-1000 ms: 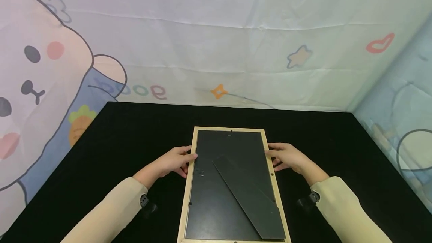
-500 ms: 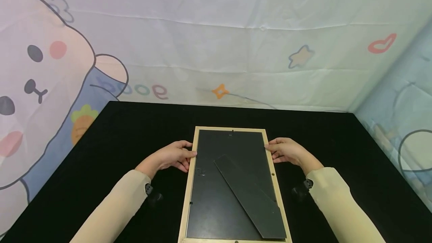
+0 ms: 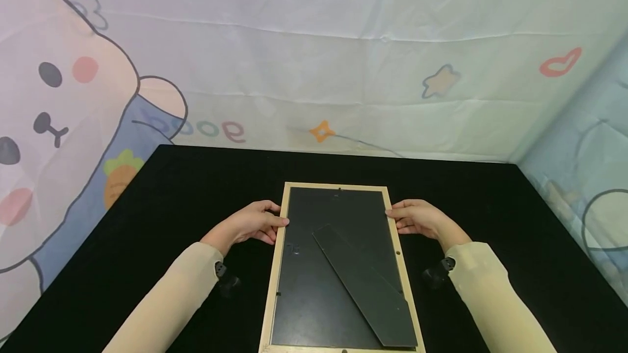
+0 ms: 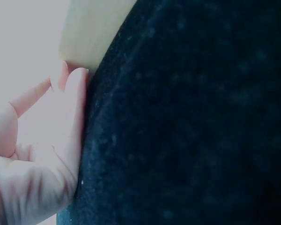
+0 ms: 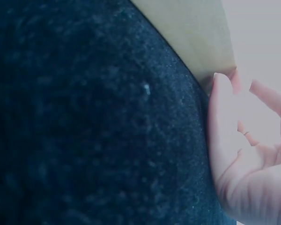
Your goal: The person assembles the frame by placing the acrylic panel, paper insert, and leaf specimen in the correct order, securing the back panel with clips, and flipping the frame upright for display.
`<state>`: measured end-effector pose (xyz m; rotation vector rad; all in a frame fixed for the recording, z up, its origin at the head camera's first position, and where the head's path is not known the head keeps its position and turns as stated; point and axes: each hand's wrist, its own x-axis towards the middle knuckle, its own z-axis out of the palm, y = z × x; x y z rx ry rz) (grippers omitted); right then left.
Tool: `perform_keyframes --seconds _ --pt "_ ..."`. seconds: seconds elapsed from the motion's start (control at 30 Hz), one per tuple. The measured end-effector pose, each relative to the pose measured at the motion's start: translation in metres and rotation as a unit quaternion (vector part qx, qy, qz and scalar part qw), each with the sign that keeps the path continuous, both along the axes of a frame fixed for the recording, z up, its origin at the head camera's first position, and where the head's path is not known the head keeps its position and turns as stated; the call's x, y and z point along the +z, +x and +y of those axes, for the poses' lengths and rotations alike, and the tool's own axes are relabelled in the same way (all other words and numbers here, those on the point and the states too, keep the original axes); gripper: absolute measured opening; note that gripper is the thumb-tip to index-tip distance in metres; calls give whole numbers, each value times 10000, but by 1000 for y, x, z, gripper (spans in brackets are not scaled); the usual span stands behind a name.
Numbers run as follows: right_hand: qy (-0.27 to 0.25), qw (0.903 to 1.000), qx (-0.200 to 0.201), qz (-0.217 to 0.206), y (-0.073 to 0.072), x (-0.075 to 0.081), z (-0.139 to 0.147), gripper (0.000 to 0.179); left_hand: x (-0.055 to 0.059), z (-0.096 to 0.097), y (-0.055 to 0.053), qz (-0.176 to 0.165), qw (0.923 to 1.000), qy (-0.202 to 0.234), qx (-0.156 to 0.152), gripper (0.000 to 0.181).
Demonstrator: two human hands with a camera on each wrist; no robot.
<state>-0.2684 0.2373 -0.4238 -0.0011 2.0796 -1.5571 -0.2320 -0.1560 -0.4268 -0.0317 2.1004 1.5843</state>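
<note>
A picture frame (image 3: 304, 282) lies face down on the black table, its light wooden border around a dark backing board. Slantwise across that backing is a dark easel stand leg (image 3: 365, 290). My left hand (image 3: 247, 223) holds the frame's left side, thumb on the border and fingers by the outer edge. On the opposite side my right hand (image 3: 424, 219) holds the border in the same manner. Both wrist views show fingertips against the wooden side wall (image 4: 96, 33), low by the cloth. The frame's front is hidden.
Black cloth covers the table (image 3: 216, 178). Behind it hangs a pale curtain (image 3: 319, 64) printed with a cartoon animal, stars and a heart. Another bluish printed curtain (image 3: 593, 168) hangs at the right. A small dark camera (image 3: 228, 282) sits at each sleeve cuff.
Both hands have slid slightly toward the far end along the frame's sides, the right one more. The frame stays nearly in place; the view has shifted a little.
</note>
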Motion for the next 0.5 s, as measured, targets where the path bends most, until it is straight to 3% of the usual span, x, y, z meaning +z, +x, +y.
perform_keyframes --seconds 0.5 --pt "216 9995 -240 -34 2 3 -5 31 0 6 2 213 9995 -204 90 42"
